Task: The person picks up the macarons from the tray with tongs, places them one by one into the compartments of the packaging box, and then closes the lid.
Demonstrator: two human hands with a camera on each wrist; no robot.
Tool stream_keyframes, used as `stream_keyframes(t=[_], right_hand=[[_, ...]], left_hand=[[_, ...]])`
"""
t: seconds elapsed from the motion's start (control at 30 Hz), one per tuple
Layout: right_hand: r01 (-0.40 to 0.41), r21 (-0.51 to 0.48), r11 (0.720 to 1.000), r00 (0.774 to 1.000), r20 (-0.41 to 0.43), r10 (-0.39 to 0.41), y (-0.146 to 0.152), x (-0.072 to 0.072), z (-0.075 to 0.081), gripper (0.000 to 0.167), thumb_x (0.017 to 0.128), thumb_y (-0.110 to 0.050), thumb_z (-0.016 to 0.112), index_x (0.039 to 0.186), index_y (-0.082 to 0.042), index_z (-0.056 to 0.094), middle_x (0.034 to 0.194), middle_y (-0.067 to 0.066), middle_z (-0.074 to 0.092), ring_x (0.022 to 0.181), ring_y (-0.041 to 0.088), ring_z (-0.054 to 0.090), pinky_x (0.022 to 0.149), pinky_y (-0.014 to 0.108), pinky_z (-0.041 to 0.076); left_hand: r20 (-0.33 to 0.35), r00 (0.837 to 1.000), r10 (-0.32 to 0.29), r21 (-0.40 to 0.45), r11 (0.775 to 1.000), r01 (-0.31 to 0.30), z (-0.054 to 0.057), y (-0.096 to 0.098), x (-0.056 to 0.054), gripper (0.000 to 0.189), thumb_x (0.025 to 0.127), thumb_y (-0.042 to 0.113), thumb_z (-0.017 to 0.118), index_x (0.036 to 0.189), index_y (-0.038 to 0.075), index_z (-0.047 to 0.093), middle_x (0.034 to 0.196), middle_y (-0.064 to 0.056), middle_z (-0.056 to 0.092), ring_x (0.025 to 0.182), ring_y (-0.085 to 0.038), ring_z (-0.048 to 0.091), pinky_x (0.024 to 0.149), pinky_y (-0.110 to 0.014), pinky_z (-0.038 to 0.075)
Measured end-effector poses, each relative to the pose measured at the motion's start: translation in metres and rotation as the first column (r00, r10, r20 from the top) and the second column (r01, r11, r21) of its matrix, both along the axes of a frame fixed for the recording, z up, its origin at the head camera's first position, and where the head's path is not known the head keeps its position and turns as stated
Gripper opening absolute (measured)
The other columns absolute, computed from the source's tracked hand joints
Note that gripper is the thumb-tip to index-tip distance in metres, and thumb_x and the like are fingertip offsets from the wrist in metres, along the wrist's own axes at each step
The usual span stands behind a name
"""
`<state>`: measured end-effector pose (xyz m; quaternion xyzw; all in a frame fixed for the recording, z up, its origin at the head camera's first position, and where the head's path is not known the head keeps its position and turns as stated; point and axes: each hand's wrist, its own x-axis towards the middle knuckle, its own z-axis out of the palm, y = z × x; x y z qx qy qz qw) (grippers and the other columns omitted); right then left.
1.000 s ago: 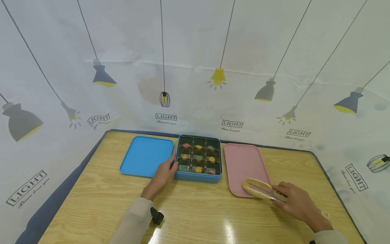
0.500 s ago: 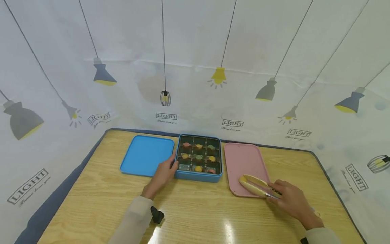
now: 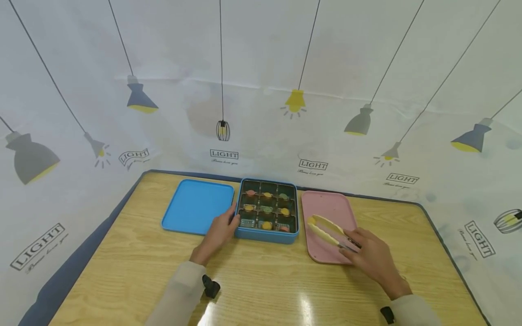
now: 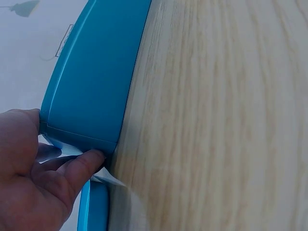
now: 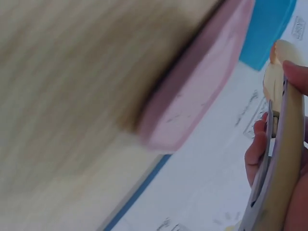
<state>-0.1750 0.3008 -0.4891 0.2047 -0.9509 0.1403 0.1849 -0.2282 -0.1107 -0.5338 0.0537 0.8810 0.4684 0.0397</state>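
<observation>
My left hand (image 3: 220, 230) grips the near left corner of a blue box (image 3: 267, 235), fingers along its left side, as the left wrist view shows up close. The box is divided into several compartments holding small coloured pieces, red, yellow and green. My right hand (image 3: 370, 253) holds a pair of tongs (image 3: 326, 239) with pale yellow tips above the pink tray (image 3: 331, 206). A small yellow piece (image 3: 311, 220) shows at the tongs' tips. In the right wrist view the tongs (image 5: 281, 159) run along the palm, their tips partly hidden by a finger.
A flat blue lid (image 3: 197, 206) lies left of the box, close beside it. All stand near the back edge of a wooden table (image 3: 261, 280). A white curtain (image 3: 261, 113) printed with lamps hangs behind.
My right hand has carried the tongs left and upward over the pink tray, with the yellow piece at their tips. The left hand and the box have stayed in place.
</observation>
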Motion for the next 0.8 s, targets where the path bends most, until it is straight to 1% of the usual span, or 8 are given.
stream_keyframes(t=[0.07,0.17,0.23,0.4,0.47,0.63,0.7,0.8], right_hand=[[0.000,-0.006,1.000,1.000,0.002,0.000,-0.009,-0.002,0.005,0.055,0.070,-0.026,0.088,0.117,-0.001,0.073,0.091,0.003,0.066,0.067,0.008,0.051,0.056,0.027,0.042],[-0.020,-0.006,1.000,1.000,-0.006,0.019,-0.023,-0.006,0.010,0.055,0.071,-0.025,0.088,0.118,-0.001,0.073,0.089,0.002,0.065,0.064,0.005,0.045,0.055,0.025,0.039],[-0.032,-0.006,0.999,0.999,-0.010,0.032,-0.033,-0.008,0.013,0.054,0.071,-0.024,0.088,0.117,-0.001,0.073,0.089,0.001,0.065,0.064,0.005,0.044,0.055,0.024,0.038],[-0.055,-0.020,0.998,0.998,-0.002,0.055,-0.058,-0.016,0.017,0.053,0.071,-0.024,0.089,0.117,-0.003,0.074,0.090,0.002,0.066,0.065,0.010,0.048,0.055,0.025,0.040],[-0.061,-0.020,0.998,0.998,-0.013,0.060,-0.067,-0.018,0.018,0.053,0.070,-0.025,0.090,0.116,-0.004,0.074,0.090,0.002,0.068,0.066,0.010,0.051,0.056,0.025,0.040],[-0.096,-0.038,0.995,0.995,-0.041,0.095,-0.087,-0.024,0.020,0.053,0.070,-0.023,0.089,0.117,-0.004,0.074,0.087,0.001,0.066,0.065,0.008,0.045,0.056,0.024,0.039],[-0.115,-0.062,0.991,0.993,-0.041,0.112,-0.095,-0.025,0.021,0.052,0.070,-0.021,0.089,0.117,-0.004,0.074,0.087,0.001,0.065,0.065,0.007,0.042,0.056,0.024,0.038],[-0.135,-0.079,0.988,0.990,-0.042,0.132,-0.107,-0.025,0.023,0.052,0.072,-0.023,0.088,0.118,-0.004,0.074,0.088,0.000,0.064,0.066,0.006,0.042,0.056,0.023,0.038]], left_hand=[[-0.002,1.000,0.001,-0.001,1.000,-0.001,0.000,0.000,0.000,0.058,0.107,0.029,0.041,0.158,0.009,0.024,0.058,0.000,0.043,0.047,-0.013,0.033,0.048,-0.028,0.034],[-0.001,1.000,0.000,-0.003,1.000,0.000,-0.001,0.000,-0.001,0.058,0.107,0.030,0.041,0.158,0.009,0.024,0.058,0.000,0.042,0.047,-0.013,0.032,0.047,-0.028,0.033],[0.005,1.000,0.002,-0.001,1.000,-0.002,-0.001,0.000,-0.001,0.058,0.107,0.031,0.040,0.158,0.011,0.024,0.057,0.000,0.041,0.046,-0.013,0.031,0.048,-0.028,0.032],[-0.002,1.000,0.009,-0.002,1.000,-0.009,-0.001,0.000,0.000,0.058,0.106,0.030,0.041,0.158,0.009,0.026,0.056,0.000,0.041,0.046,-0.013,0.032,0.047,-0.028,0.033],[-0.003,1.000,0.010,-0.003,1.000,-0.010,-0.001,0.000,0.000,0.058,0.106,0.030,0.042,0.158,0.009,0.026,0.056,0.001,0.041,0.046,-0.013,0.032,0.048,-0.028,0.033],[-0.001,1.000,0.013,-0.002,1.000,-0.013,-0.001,0.000,0.000,0.058,0.106,0.030,0.042,0.158,0.009,0.026,0.057,0.000,0.042,0.047,-0.013,0.034,0.048,-0.028,0.033],[0.000,1.000,0.015,-0.002,1.000,-0.015,0.000,0.000,0.000,0.058,0.106,0.030,0.042,0.158,0.009,0.026,0.057,0.000,0.042,0.047,-0.013,0.034,0.048,-0.028,0.033],[0.002,1.000,0.010,0.002,1.000,-0.010,0.001,0.001,0.000,0.058,0.106,0.030,0.042,0.158,0.009,0.026,0.057,0.000,0.043,0.047,-0.014,0.034,0.048,-0.028,0.033]])
